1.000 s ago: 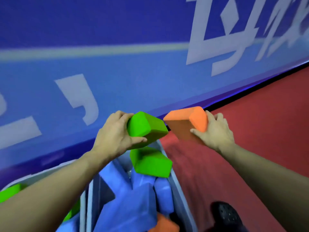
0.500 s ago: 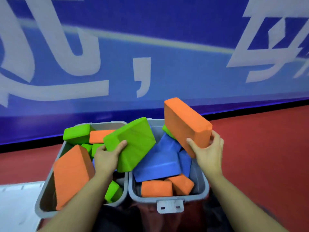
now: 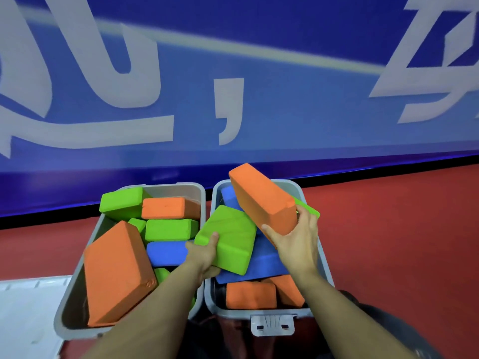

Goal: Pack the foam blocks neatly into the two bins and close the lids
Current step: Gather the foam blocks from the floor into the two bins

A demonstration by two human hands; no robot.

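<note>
Two grey bins stand side by side on the red floor, both with their tops uncovered. The left bin (image 3: 77,265) holds several orange, green and blue foam blocks in a loose pile. The right bin (image 3: 325,257) holds blue and orange blocks. My left hand (image 3: 204,252) grips a green block (image 3: 228,237), tilted over the gap between the bins and resting on a blue block (image 3: 261,265). My right hand (image 3: 298,242) holds a large orange block (image 3: 259,198) tilted above the right bin's far half.
A blue wall banner (image 3: 233,99) with white lettering rises right behind the bins. A white flat panel (image 3: 26,307) lies at the lower left beside the left bin. A grey latch (image 3: 272,325) hangs on the right bin's near rim. Red floor (image 3: 401,242) stretches to the right.
The view swung from the wall down onto both bins. Both hands carried their blocks down over the right bin; the green block now lies lower, against the blue block.
</note>
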